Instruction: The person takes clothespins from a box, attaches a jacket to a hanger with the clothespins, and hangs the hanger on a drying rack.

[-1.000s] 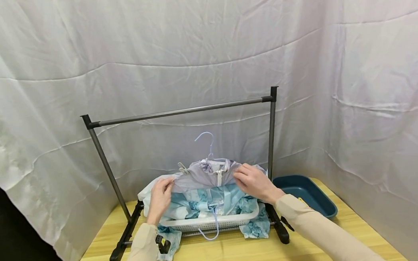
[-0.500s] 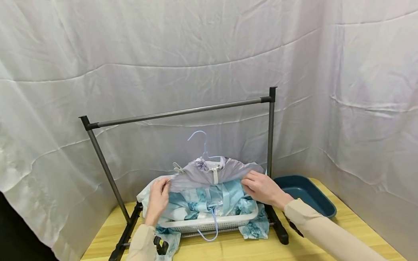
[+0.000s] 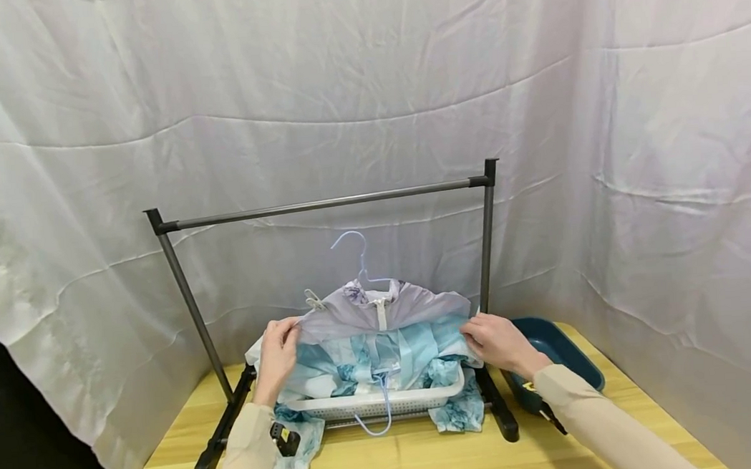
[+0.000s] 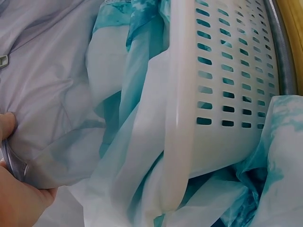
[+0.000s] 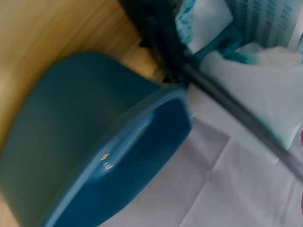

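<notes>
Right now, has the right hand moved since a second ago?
Yes, rightward: against the rack's right post, the right hand now sits farther right in the head view.

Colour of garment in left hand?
Thin fabric garment: pale lavender, purple pattern at its neckline; head view shows best.

1. The left sleeve (image 3: 249,443) was long, plain beige and lightly creased, and it ended at the wrist.
2. The right sleeve (image 3: 602,418) matched it in colour and length.
3. A small black box (image 3: 286,439) with a yellow patch showed beside the left sleeve.
4. A dark piece (image 3: 553,419), too small to make out, showed along the right sleeve's edge.
5. The left hand (image 3: 277,352) and right hand (image 3: 500,342) were bare.
</notes>
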Available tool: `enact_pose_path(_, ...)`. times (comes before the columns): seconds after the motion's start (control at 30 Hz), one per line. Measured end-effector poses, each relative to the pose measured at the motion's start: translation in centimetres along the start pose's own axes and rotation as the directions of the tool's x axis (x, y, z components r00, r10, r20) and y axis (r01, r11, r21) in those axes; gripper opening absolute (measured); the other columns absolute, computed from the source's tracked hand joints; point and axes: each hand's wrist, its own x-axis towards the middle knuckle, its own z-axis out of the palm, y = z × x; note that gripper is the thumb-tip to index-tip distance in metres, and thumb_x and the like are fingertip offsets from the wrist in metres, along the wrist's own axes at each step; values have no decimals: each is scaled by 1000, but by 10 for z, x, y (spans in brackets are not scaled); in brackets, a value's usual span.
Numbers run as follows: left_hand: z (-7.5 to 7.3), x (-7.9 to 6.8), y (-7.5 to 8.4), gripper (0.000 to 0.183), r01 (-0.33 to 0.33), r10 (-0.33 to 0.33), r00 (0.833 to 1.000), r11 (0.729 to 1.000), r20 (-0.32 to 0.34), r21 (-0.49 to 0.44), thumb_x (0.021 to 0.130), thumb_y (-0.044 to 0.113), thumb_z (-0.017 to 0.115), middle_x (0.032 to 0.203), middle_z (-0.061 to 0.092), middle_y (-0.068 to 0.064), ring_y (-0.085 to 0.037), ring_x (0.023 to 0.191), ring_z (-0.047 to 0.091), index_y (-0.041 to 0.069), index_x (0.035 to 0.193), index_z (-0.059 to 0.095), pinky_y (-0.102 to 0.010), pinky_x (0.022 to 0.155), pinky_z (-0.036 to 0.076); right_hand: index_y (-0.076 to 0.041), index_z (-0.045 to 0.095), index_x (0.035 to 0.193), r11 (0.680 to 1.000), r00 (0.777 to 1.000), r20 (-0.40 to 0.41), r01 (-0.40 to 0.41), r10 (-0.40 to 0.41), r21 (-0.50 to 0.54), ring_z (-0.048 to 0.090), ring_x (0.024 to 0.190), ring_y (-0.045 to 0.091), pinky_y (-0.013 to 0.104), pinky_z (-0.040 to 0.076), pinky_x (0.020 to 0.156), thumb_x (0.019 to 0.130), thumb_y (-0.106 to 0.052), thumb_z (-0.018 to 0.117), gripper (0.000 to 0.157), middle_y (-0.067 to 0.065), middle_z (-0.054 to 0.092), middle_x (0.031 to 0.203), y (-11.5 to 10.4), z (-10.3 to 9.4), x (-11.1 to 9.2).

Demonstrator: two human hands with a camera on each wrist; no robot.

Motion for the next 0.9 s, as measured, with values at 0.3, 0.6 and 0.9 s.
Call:
enact_pose_path(0.3, -4, 1, 0, 26, 24, -23, 999, 999, 38, -33, 104, 14, 48, 98, 47, -9, -21, 85, 40, 9, 120, 67, -34, 75, 37, -14, 75, 92, 956, 947, 138, -294, 290, 11, 58, 69, 11, 33, 52, 66, 86, -10, 72, 7, -3, 67, 80, 25, -9, -32)
enact_pose_path(0.6, -5, 2, -3, 26, 41, -38, 998, 998, 56, -48, 104, 14, 48, 101, 49, -10, -19, 86, 41, 8, 121, 66, -31, 75, 37, -15, 74, 90, 832, 734, 513, -551, 446, 65, 54, 65, 9, 34, 51, 66, 90, -9, 66, 10, -3, 67, 83, 47, -21, -63)
enact_pose_path(0.9, -5, 3, -1, 26, 43, -40, 997, 998, 62, -40, 104, 15, 48, 97, 47, -10, -21, 84, 41, 9, 120, 67, -33, 74, 37, -10, 70, 79, 772, 551, 685, -635, 477, -26, 51, 61, 16, 34, 43, 59, 82, 6, 58, 20, 0, 59, 72, 50, -16, -85)
